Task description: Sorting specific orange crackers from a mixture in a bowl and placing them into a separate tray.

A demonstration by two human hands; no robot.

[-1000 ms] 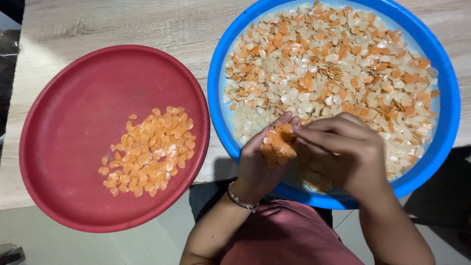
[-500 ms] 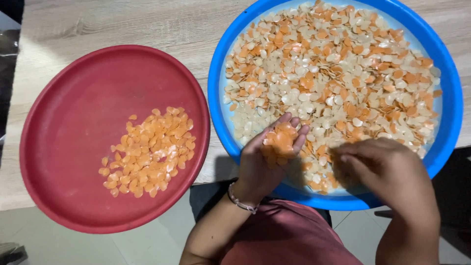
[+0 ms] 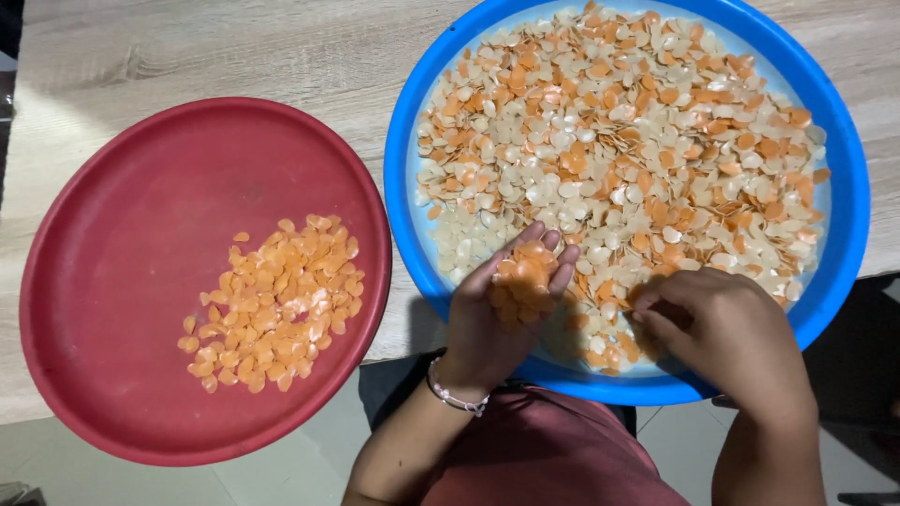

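Table: a pale wood-grain table (image 3: 234, 56) runs across the top of the view, with both trays resting on it and hanging a little over its near edge
Blue tray: a round blue tray (image 3: 848, 187) on the right, its near rim just in front of the person's body
Red tray: a round red tray (image 3: 112, 234) on the left, its right rim just beside the blue tray's left rim; whether the two touch cannot be told
Mixed pieces: a wide layer of small flat cream and orange pieces (image 3: 619, 141) covers most of the blue tray's floor
Sorted pile: a loose heap of orange pieces only (image 3: 272, 300) lies in the lower right part of the red tray, the remainder of that tray bare
Right hand: the right hand (image 3: 731, 328) is palm down over the near right part of the blue tray, fingers curled with the tips pinched together among the pieces; what they grip, if anything, is hidden under the hand
Left hand: the left hand (image 3: 502, 309) is palm up over the near left rim of the blue tray, fingers half open and cupped
Handful: a small heap of orange pieces (image 3: 520, 276) sits in the cupped left palm
Bracelet: a thin beaded bracelet (image 3: 455, 398) circles the left wrist
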